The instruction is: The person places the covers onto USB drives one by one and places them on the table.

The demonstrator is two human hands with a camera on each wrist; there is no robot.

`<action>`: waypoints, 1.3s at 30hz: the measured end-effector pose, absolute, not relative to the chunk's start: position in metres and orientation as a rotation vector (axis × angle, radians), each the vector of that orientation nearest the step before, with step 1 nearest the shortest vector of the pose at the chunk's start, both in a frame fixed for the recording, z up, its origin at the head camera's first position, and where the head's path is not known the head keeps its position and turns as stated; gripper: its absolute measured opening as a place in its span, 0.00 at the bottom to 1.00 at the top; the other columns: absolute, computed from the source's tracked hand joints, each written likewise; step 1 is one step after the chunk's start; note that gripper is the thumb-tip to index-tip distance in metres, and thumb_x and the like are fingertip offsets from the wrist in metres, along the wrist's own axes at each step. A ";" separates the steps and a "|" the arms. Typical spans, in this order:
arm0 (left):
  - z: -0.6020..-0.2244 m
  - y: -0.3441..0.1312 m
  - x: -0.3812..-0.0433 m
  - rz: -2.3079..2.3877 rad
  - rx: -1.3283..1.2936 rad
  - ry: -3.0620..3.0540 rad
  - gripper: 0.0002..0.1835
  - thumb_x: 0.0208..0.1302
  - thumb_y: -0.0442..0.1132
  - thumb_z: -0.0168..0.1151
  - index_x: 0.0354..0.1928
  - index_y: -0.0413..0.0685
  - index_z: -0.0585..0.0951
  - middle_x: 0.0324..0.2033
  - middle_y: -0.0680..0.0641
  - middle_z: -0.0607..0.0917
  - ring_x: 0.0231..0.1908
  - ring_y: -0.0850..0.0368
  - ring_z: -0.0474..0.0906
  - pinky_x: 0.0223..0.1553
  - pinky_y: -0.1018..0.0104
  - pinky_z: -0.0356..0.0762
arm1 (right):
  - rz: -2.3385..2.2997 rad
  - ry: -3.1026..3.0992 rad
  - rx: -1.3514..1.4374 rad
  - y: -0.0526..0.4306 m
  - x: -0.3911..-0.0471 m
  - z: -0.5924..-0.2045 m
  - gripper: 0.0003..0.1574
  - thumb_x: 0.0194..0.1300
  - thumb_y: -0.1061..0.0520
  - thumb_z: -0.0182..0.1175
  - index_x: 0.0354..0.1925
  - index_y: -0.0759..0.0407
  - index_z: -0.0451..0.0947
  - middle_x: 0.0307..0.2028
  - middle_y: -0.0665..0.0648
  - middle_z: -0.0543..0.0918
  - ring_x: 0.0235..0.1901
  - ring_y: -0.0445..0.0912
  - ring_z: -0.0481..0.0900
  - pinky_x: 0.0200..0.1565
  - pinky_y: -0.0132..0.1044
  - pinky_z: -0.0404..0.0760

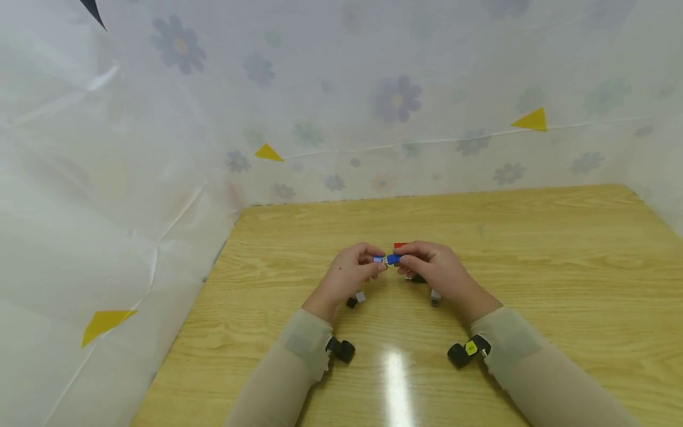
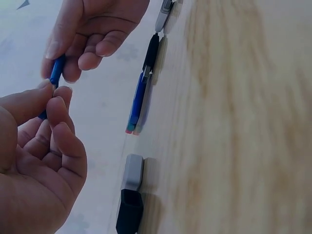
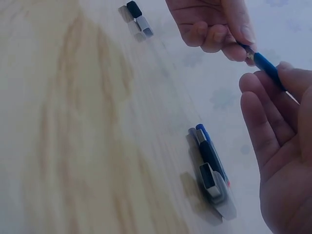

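Note:
Both hands meet over the table at a small blue USB stick, whose silver metal plug shows between two blue parts. My left hand pinches the left blue part between thumb and fingertips; most of that part is covered by the fingers. The right blue part is pinched by the thumb and index finger of my right hand. Below the left hand, a grey cap and a black cap lie side by side. I cannot tell which blue part is the cap.
Under and beside the right hand lie a grey USB stick, a black stick and a blue piece. Something red shows behind the right fingers. The wooden table ends at a flower-patterned sheet.

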State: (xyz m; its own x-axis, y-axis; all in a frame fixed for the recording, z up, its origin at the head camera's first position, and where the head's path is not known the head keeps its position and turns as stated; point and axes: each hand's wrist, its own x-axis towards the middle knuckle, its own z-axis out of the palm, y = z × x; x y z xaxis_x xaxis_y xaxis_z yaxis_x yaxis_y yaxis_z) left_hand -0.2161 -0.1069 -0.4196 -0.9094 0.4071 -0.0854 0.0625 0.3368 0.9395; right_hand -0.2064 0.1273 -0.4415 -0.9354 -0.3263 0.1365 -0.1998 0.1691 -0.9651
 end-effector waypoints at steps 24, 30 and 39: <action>-0.417 -0.094 -0.209 1.536 0.506 2.462 0.14 0.73 0.53 0.61 0.55 0.60 0.79 0.39 0.43 0.87 0.37 0.48 0.84 0.37 0.55 0.77 | -2.175 2.139 -0.439 0.116 -0.201 -0.437 0.17 0.75 0.59 0.59 0.55 0.70 0.76 0.41 0.65 0.87 0.37 0.48 0.88 0.40 0.41 0.86; -0.412 -0.094 -0.207 1.294 0.599 2.670 0.16 0.74 0.50 0.60 0.59 0.56 0.80 0.32 0.53 0.82 0.28 0.53 0.78 0.26 0.64 0.74 | -2.124 2.180 -0.413 0.117 -0.202 -0.437 0.18 0.75 0.58 0.59 0.56 0.69 0.76 0.44 0.69 0.85 0.38 0.50 0.87 0.41 0.44 0.85; -0.405 -0.091 -0.202 1.087 0.698 2.734 0.15 0.77 0.46 0.56 0.58 0.50 0.80 0.32 0.58 0.83 0.32 0.56 0.83 0.25 0.67 0.76 | -2.003 2.240 -0.392 0.121 -0.203 -0.436 0.15 0.75 0.56 0.60 0.52 0.66 0.77 0.41 0.68 0.85 0.36 0.52 0.86 0.41 0.45 0.85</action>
State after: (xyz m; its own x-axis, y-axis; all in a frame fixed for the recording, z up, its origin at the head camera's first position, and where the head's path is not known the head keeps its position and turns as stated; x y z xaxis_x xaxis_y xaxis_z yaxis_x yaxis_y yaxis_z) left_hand -0.2022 -0.0907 -0.4047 -0.8867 0.4585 0.0592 0.3740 0.6362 0.6748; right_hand -0.2032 0.1209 -0.4359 -0.9604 -0.2641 0.0887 -0.1175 0.0953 -0.9885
